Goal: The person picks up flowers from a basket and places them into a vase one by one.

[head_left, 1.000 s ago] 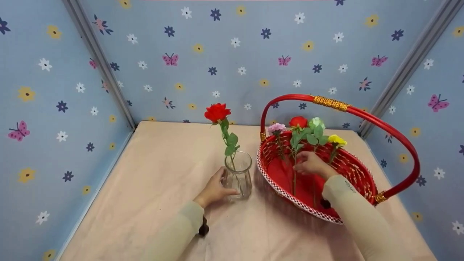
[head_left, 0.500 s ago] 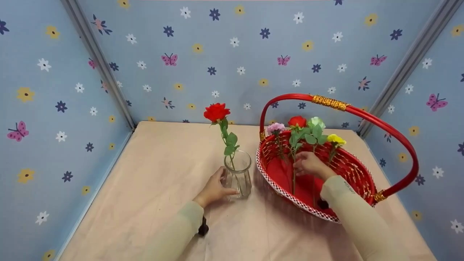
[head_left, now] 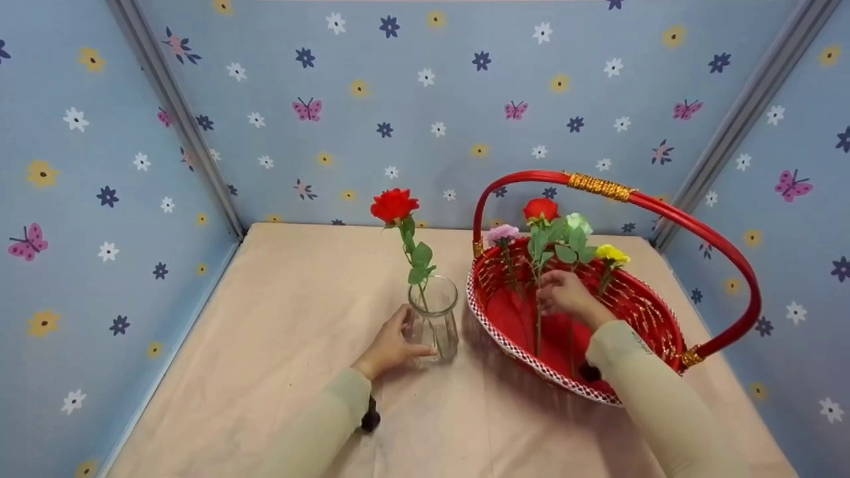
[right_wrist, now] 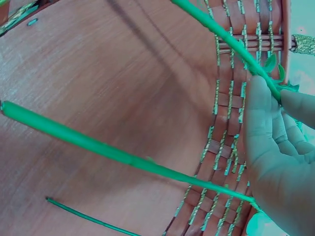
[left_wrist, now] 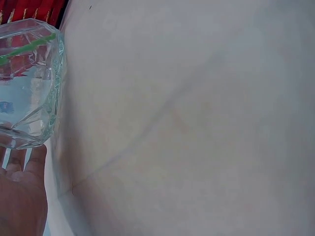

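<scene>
A clear glass vase (head_left: 435, 320) stands on the beige table (head_left: 285, 318) with one red rose (head_left: 394, 204) in it. My left hand (head_left: 388, 346) grips the vase's left side; the left wrist view shows the vase (left_wrist: 27, 83) just above the hand (left_wrist: 22, 196). To the right sits a red woven basket (head_left: 654, 318) with a tall handle (head_left: 597, 186). Inside it my right hand (head_left: 564, 297) pinches the green stem of a second red rose (head_left: 541, 209), held upright. In the right wrist view the fingers (right_wrist: 278, 147) close round a green stem (right_wrist: 123, 155).
A pink flower (head_left: 503, 234), a pale green one (head_left: 579, 222) and a yellow one (head_left: 611, 253) lean on the basket's far wall. A thin loose stem (right_wrist: 88, 219) lies on the basket floor. Blue patterned walls (head_left: 425, 113) enclose the table on three sides.
The red rose in my right hand has risen a little above the other blooms in the basket. My left hand and the vase have stayed put.
</scene>
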Tool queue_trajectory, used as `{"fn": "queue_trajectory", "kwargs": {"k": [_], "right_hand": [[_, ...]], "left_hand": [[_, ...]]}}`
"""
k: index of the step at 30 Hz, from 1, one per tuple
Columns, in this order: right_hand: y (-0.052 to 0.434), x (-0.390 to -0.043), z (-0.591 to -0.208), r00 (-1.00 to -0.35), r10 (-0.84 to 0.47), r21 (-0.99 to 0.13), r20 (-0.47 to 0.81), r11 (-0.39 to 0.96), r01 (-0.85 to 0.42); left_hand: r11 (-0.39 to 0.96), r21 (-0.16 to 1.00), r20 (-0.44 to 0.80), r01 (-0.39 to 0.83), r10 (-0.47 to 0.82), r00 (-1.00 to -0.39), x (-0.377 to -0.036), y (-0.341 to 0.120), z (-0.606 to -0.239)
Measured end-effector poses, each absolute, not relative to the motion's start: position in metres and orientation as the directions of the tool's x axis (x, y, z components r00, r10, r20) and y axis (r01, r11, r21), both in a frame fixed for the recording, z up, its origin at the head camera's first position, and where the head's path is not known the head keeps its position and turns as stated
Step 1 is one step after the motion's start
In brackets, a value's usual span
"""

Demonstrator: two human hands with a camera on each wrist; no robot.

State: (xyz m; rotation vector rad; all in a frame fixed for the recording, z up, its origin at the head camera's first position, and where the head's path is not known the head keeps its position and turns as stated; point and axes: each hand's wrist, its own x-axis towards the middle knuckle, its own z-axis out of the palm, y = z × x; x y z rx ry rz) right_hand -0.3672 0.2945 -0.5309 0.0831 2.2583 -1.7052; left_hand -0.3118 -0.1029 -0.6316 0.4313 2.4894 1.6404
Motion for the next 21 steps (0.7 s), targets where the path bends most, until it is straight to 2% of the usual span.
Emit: {"fn": "queue_trajectory", "kwargs": {"k": [10, 21], "right_hand": [[0.294, -0.36, -0.508, -0.968, -0.147, -0.949, -0.204, 0.273, 0.158], [0.298, -0.354, -0.496, -0.972, -0.149, -0.933, -0.184, 0.336, 0.125]], "left_hand": [[0.384, 0.911, 0.027, 0.148, 0.303, -0.953, -0.311, -0.104, -0.63], [0.384, 0.915, 0.001, 0.12, 0.296, -0.955, -0.312, -0.102, -0.631]]}}
